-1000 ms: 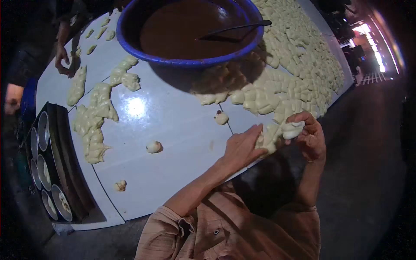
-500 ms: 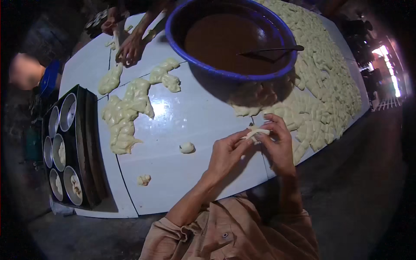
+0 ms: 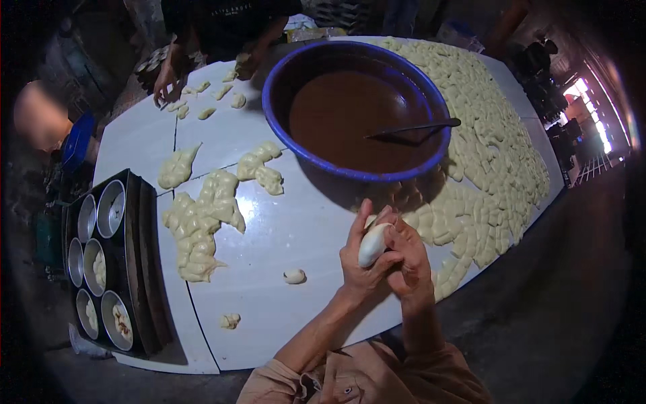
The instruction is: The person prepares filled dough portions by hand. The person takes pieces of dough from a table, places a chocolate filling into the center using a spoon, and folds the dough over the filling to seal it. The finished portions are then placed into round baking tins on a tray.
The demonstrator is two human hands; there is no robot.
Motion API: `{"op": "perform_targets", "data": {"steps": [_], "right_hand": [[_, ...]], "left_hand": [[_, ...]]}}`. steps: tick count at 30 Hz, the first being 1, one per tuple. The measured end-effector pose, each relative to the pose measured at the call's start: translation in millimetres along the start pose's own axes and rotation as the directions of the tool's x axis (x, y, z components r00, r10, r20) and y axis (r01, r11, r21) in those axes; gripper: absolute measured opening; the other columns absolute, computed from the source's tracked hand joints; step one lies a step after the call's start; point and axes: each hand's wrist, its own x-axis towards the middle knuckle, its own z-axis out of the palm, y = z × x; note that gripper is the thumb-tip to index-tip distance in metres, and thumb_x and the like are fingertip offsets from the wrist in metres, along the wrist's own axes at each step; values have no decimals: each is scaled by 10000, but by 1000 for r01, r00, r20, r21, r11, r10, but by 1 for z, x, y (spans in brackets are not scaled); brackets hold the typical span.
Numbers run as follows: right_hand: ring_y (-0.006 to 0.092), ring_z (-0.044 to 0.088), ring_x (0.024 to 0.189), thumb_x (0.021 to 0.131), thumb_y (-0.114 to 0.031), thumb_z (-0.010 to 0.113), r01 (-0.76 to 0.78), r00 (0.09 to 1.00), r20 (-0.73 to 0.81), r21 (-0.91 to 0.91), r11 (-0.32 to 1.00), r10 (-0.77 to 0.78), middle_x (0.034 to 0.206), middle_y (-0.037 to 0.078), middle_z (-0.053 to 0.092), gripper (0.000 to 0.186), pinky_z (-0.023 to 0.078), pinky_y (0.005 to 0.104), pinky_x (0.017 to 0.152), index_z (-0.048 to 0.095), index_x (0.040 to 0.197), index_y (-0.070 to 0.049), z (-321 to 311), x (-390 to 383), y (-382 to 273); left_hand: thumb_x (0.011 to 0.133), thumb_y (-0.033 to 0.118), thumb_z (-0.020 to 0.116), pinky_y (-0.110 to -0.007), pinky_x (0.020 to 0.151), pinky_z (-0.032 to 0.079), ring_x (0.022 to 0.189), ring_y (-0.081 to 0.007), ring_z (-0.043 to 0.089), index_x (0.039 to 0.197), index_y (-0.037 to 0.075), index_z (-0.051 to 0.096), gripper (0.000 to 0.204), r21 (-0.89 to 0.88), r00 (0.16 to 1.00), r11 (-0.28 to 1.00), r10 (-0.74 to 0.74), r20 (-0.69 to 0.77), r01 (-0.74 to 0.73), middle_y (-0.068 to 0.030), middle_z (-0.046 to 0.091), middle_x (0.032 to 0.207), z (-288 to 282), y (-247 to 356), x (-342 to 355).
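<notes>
Just below the blue basin (image 3: 282,138) of brown liquid, my left hand (image 3: 356,269) and my right hand (image 3: 410,266) are raised together, closed around a smooth, pale oval lump of dough (image 3: 373,244). On the white tabletop (image 3: 256,310) lie a small round piece (image 3: 294,276) and a rougher bit (image 3: 230,320) of dough. A wide spread of cut dough pieces (image 3: 491,155) covers the right side, and looser dough masses (image 3: 202,215) lie left of centre.
A dark rack (image 3: 145,269) of round metal tins (image 3: 111,209) stands at the left edge, some holding dough. A dark spoon (image 3: 410,128) rests in the basin. Across the table a co-worker in a dark top (image 3: 222,20) handles small dough pieces (image 3: 222,93).
My hands have moved from the dough spread at the right toward the middle, and the piece between them now looks smooth and oval. The co-worker's hands have drawn back.
</notes>
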Motion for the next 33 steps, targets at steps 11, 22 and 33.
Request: {"op": "perform_targets", "data": {"steps": [11,22,33], "right_hand": [[198,662,874,868,-219,597,126,982,107,-985,-118,157,913,134,694,242,502,328,786,650,991,-18,-19,193,-75],[77,601,638,963,-203,627,5,946,242,-677,736,216,779,16,636,145,490,218,539,584,933,-67,12,163,-78],[70,594,831,963,-189,612,-41,980,168,-333,942,102,945,-6,618,140,500,232,710,563,1047,-89,17,71,9]], "left_hand": [[976,133,621,-293,837,557,955,-162,664,1295,-33,543,367,156,828,815,-535,-166,558,-140,686,1090,-65,45,-1],[994,156,595,-284,822,543,961,-176,669,1241,-24,589,305,154,805,790,-578,-137,594,-133,683,1099,-65,47,14],[1021,349,525,-300,891,546,1013,-149,650,1289,38,567,412,-364,720,681,-692,-40,635,-48,667,1136,-71,54,32]]}}
